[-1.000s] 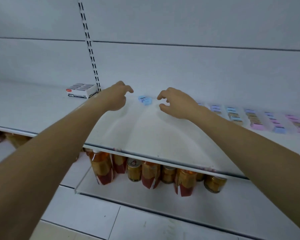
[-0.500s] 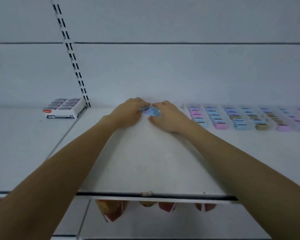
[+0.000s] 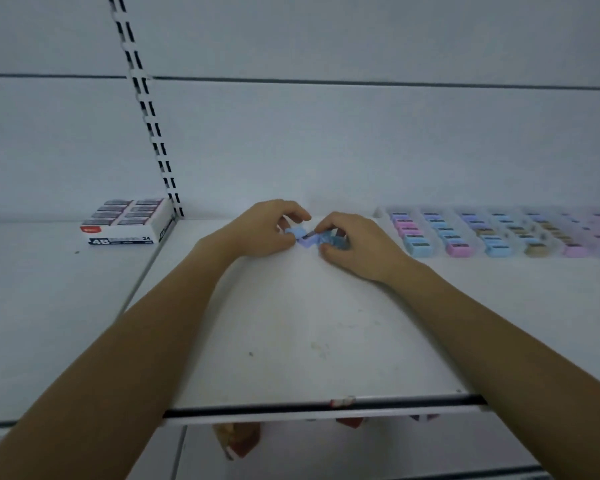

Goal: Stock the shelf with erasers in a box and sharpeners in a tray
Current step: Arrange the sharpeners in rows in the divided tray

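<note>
— While the left hand (image 3: 260, 228) and the right hand (image 3: 355, 245) both pinch that little clump of sharpeners (image 3: 309, 240) at the back of the shelf (image 3: 291, 341), what could go wrong?

— One could pop out of the fingertips. They look small and smooth (pale blue and lilac, as far as I can judge), so a loose one might skid to the back wall or roll toward the front edge.

— And the tray (image 3: 499, 233)?

— It sits just to the right of the right hand, its near rows filled. A careless sweep of that wrist could knock a row askew.

— The box of erasers (image 3: 129, 221)?

— Well apart on the left, beside the slotted upright (image 3: 146, 109). I'd judge it already placed.

— What can't you make out?

— How many pieces the hands hold, since curled fingers cover part of the clump. The tray's far end is blurred and cut off at the right, so I cannot tell whether any slots are free. Below the shelf, only the tops of some packets (image 3: 236, 441) show.
</note>
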A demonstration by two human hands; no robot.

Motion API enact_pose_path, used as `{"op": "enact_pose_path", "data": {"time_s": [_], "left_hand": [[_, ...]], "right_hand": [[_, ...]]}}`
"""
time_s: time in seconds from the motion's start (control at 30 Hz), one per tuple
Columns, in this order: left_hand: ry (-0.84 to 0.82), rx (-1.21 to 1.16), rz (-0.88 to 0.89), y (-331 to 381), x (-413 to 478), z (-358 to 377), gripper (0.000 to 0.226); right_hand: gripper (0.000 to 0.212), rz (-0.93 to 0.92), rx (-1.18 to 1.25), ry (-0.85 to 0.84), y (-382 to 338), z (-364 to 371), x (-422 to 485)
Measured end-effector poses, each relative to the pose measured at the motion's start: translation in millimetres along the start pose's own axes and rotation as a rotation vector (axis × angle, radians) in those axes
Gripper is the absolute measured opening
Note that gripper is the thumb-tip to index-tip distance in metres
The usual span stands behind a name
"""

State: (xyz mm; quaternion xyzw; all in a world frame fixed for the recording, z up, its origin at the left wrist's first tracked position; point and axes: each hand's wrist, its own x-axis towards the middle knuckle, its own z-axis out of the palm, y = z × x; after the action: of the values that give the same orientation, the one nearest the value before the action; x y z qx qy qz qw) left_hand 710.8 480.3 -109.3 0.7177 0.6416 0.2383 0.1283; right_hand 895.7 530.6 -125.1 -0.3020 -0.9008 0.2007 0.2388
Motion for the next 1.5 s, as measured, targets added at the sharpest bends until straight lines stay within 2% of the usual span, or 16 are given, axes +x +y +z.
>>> {"op": "enact_pose_path", "data": {"time_s": [0.23,0.5,0.63,0.73,0.83,1.03,1.17,1.37,1.5], "left_hand": [[0.038,-0.114,-0.059,2.3,-4.2,-4.2,0.029],[0.165,-0.36,-0.11,12.2,-6.2,-7.7,0.03],[0.182,-0.431,-0.114,15.5,-8.0,-9.4,0.023],[0.207,-0.446,-0.099,14.9,-8.8,-9.6,0.022],[0.209,-0.468,-0.085,14.8,-9.9,-7.6,0.029],[0.22,-0.457,-0.092,17.3,-10.5,-8.1,0.028],[0.245,-0.469,-0.059,19.1,-10.5,-8.2,0.031],[0.237,-0.418,-0.006,16.1,-9.4,-5.3,0.03],[0.312,-0.38,0.016,15.7,-7.7,-3.9,0.025]], "right_hand": [[0.039,0.039,0.105,0.129,-3.1,-3.2,-0.6],[0.028,0.048,0.201,0.157,-4.3,-4.1,2.1],[0.027,0.072,0.265,0.157,-4.5,-5.1,2.0],[0.032,0.082,0.283,0.172,-2.5,-4.2,1.3],[0.038,0.063,0.208,0.206,-0.6,-3.7,1.1],[0.016,0.018,0.111,0.252,-2.8,-5.1,-0.1],[0.02,0.04,0.152,0.251,-4.0,-6.4,-1.2],[0.017,-0.026,0.046,0.265,-1.3,-5.4,-0.1],[0.018,0.048,0.078,0.288,1.1,-6.1,1.5]]}}
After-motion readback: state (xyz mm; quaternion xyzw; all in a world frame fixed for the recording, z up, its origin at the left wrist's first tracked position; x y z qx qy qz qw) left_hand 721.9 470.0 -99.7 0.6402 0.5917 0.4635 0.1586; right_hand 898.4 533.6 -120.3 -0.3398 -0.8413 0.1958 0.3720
